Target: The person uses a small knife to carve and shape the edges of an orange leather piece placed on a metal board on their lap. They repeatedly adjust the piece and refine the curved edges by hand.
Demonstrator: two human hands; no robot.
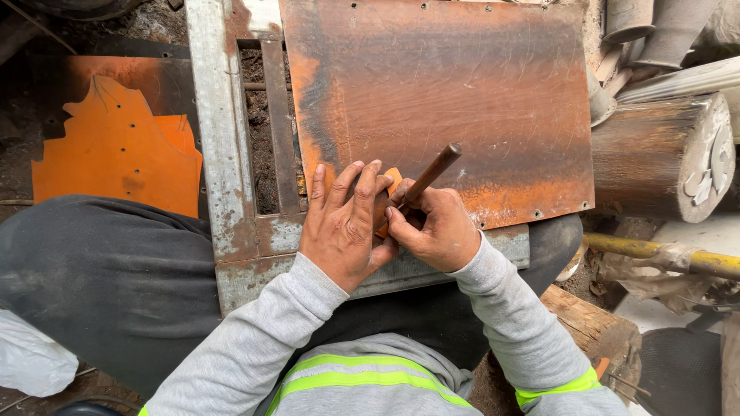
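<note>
On the near edge of a large rusty metal sheet (447,108), seen from the head camera, both hands meet over a small orange piece (391,182). The left hand (344,227) lies flat with its palm down, fingers side by side and pressed on the orange piece, which pokes out just beyond the fingertips and again between the two hands. How much of the piece lies under the palm cannot be told. The right hand (434,227) is closed around a brown rod (428,177), fingers curled tight on its lower part; the rod tilts up and away to the right, its blunt top end clear above the knuckles, its lower tip hidden between the hands at the orange piece.

The rusty sheet rests on a grey metal frame (223,154) with slotted openings at its left side, and the frame lies across the person's lap, on dark trousers (108,285). Grey sleeves with bright yellow-green bands (351,374) run up from the bottom edge to both wrists.

Left of the frame, a larger orange cut-out sheet (116,150) with a jagged top edge lies on the dark ground. To the right, just beside the rusty sheet, sits a thick rusty cylinder (659,154) lying on its side, with pale pipes above it. A yellow bar (655,250) runs below the cylinder, and a wooden block (590,327) lies near the right elbow.
</note>
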